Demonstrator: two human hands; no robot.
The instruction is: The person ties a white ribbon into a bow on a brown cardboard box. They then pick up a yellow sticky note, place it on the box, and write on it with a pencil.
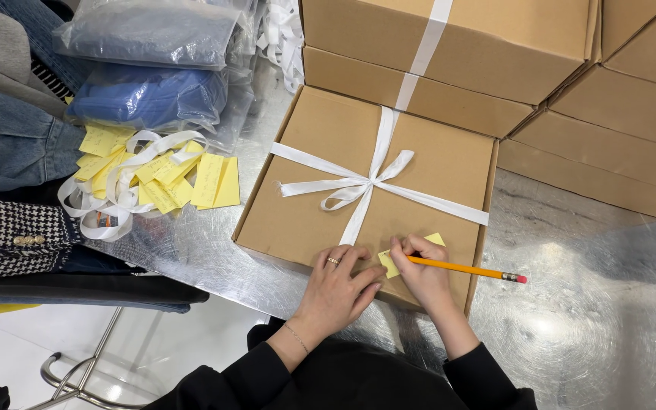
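While the left hand (337, 287) lies open on the ribboned box (434, 163), the right hand (423, 275) grips a pencil (466, 269) over a yellow note (390, 262).

One ribboned box (427, 163) here; behind it four more cardboard boxes (495, 38), left of it two bagged garments (149, 64).

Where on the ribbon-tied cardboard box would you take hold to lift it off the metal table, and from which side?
Probably by its two short side walls, hands coming in from left and right. The cardboard box lies flat and wide, its ribbon bow looks too soft to bear it, and the left hand and right hand rest on the near edge.
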